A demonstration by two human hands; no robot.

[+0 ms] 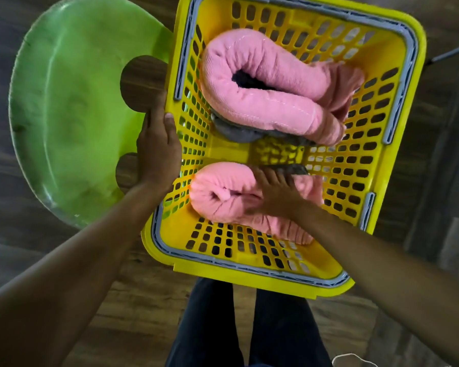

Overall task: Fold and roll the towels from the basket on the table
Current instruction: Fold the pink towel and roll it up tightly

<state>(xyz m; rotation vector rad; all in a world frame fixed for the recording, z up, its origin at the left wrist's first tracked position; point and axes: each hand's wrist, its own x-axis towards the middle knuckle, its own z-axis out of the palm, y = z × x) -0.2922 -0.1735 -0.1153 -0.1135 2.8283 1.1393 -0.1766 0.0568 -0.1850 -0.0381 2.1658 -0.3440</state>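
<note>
Left rim of yellow basket point(262, 277) is gripped by left hand point(158, 152). Pink towel roll point(217, 198) at its near edge is clasped by right hand point(278, 197).

Grey towel point(236, 132) mostly under pink roll point(270, 88), basket point(413, 75) top cropped
</note>
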